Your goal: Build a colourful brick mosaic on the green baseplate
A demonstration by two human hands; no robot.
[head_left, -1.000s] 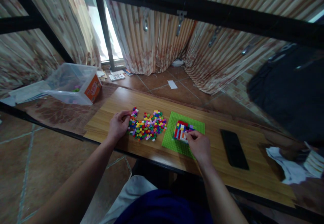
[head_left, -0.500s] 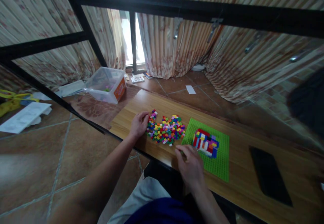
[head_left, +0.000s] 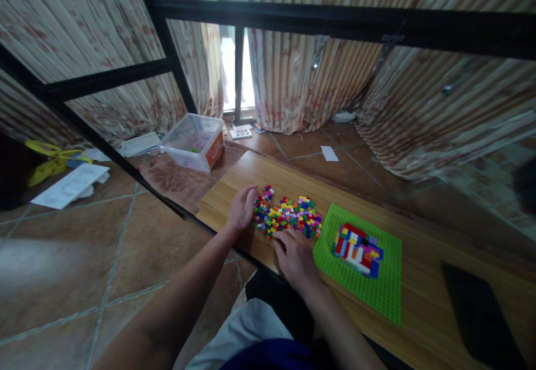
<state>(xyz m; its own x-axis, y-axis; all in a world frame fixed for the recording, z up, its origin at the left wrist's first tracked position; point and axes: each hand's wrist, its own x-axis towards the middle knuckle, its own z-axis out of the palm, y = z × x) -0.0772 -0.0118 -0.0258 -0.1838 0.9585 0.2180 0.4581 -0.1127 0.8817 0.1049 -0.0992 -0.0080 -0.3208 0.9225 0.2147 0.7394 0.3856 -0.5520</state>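
"Say the loose brick pile (head_left: pixel 293 216) is the dial's centre, twelve straight ahead. What's nearest?"

"The right hand (head_left: pixel 296 259), at six o'clock, back upward, fingers bent down at the pile's near edge. I can't tell how wide its grip is, or whether a brick sits in it."

"And toward four?"

"A green studded baseplate (head_left: pixel 386 300), just beside the pile. It bears a brick build (head_left: pixel 359 251), with red, white, blue and yellow showing on top. Farther along that same line, a flat dark slab (head_left: pixel 481 311) lies on the wooden surface (head_left: pixel 251 170)."

"The other hand?"

"The left hand (head_left: pixel 242 209) is at nine, resting by the pile's edge with fingers curled. Its grip is hidden too, so I can't tell."

"Past the surface?"

"At ten, a clear bin (head_left: pixel 188 159) with an orange panel, some pink and green pieces inside. At one, a white paper (head_left: pixel 329 153) on the tiled floor (head_left: pixel 301 147). Farthest, at twelve, striped curtains (head_left: pixel 285 80) hang behind a black bar (head_left: pixel 272 18)."
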